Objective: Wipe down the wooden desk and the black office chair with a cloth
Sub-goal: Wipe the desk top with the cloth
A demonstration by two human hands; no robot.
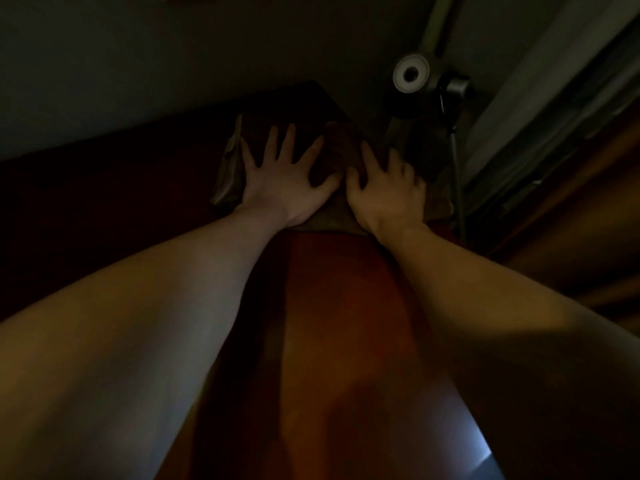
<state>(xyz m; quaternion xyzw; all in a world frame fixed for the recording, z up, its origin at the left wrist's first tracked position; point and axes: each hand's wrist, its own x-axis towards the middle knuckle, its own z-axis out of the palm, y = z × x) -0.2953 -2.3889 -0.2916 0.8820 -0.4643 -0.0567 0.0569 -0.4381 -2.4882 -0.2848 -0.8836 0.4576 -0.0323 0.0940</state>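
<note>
Round white-faced device w/ cable, curtain at right.

Left hand flat, fingers spread, on cloth; right hand beside it, fingers bent, on same cloth, desk beneath.

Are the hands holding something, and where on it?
Both press a dark cloth onto the wooden desk. The left hand lies flat on its left part; the right hand presses its right part.
</note>
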